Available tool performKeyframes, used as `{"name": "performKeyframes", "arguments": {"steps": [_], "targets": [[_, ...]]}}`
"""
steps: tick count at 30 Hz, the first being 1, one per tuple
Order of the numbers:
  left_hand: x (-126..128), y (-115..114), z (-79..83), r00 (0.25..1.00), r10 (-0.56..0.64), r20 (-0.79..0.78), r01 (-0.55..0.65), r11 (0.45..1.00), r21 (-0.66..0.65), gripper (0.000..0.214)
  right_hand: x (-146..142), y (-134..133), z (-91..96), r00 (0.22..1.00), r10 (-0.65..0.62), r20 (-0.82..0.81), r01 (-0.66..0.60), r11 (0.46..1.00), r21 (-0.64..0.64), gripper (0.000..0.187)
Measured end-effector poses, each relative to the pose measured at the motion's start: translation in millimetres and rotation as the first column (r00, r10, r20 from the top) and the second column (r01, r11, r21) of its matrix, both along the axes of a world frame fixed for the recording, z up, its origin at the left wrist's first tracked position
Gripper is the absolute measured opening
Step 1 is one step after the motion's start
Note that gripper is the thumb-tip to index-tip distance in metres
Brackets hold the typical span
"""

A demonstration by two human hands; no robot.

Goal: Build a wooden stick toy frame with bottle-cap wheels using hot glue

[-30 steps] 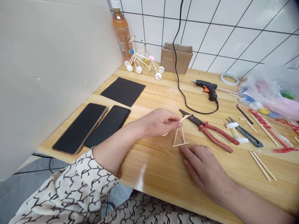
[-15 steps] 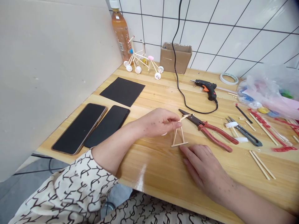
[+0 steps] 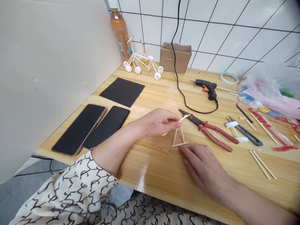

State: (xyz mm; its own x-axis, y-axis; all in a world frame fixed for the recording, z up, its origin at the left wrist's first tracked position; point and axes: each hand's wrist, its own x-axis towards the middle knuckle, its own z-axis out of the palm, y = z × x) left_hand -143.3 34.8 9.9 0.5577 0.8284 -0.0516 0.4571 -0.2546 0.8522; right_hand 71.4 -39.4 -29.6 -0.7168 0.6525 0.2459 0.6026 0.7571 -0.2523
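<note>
My left hand [image 3: 158, 122] pinches the top of a small triangular frame of thin wooden sticks [image 3: 179, 136], which stands upright on the wooden table [image 3: 152, 168]. A short stick slants from the frame's top toward the pliers. My right hand [image 3: 206, 170] lies flat on the table with its fingers stretched out, and its fingertips touch the frame's bottom stick. Red-handled pliers [image 3: 208, 130] lie just right of the frame.
Two phones [image 3: 92, 127] and a black sheet [image 3: 122, 91] lie on the left. At the back stand a bottle [image 3: 117, 29], a stick model with white wheels [image 3: 142, 61] and a cardboard box [image 3: 174, 57]. A glue gun [image 3: 207, 87], snips [image 3: 246, 134], loose sticks [image 3: 262, 164] and a plastic bag [image 3: 269, 90] are on the right.
</note>
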Motion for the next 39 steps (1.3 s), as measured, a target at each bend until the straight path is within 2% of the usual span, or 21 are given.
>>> {"name": "performKeyframes", "arguments": {"steps": [21, 26, 28, 30, 33, 35, 37, 39], "targets": [[0.9, -0.4, 1.7, 1.000, 0.003, -0.015, -0.003, 1.000, 0.004, 0.028, 1.6, -0.4, 1.8, 1.000, -0.004, 0.003, 0.004, 0.999, -0.041, 0.030], [1.7, -1.2, 2.2, 0.997, 0.083, 0.010, -0.083, 0.996, 0.029, 0.031, 5.3, -3.4, 5.6, 0.999, -0.002, -0.039, 0.001, 0.999, -0.041, 0.027], [1.0, -1.0, 3.3, 0.988, 0.148, 0.039, -0.151, 0.985, 0.081, 0.033, 8.3, -3.7, 6.8, 0.997, 0.006, -0.074, -0.007, 1.000, -0.021, 0.026], [-0.1, -1.1, 5.6, 0.965, 0.253, 0.075, -0.262, 0.947, 0.184, 0.034, 12.4, -2.4, 8.1, 0.993, 0.006, -0.122, -0.005, 1.000, 0.004, 0.026], [0.5, -5.8, 13.4, 0.898, 0.407, 0.165, -0.439, 0.826, 0.352, 0.032, 20.3, 2.4, 12.7, 0.982, -0.036, -0.186, 0.043, 0.998, 0.035, 0.027], [5.5, -14.9, 22.0, 0.873, 0.432, 0.225, -0.487, 0.756, 0.438, 0.028, 26.8, 6.5, 19.5, 0.968, -0.079, -0.236, 0.092, 0.995, 0.041, 0.026], [16.6, -29.7, 31.2, 0.897, 0.383, 0.220, -0.438, 0.707, 0.556, 0.023, 34.2, 10.6, 29.2, 0.949, -0.127, -0.288, 0.138, 0.990, 0.018, 0.024], [34.3, -48.2, 37.3, 0.955, 0.241, 0.174, -0.293, 0.652, 0.700, 0.018, 42.7, 14.1, 39.5, 0.931, -0.165, -0.325, 0.167, 0.986, -0.020, 0.024]]}}
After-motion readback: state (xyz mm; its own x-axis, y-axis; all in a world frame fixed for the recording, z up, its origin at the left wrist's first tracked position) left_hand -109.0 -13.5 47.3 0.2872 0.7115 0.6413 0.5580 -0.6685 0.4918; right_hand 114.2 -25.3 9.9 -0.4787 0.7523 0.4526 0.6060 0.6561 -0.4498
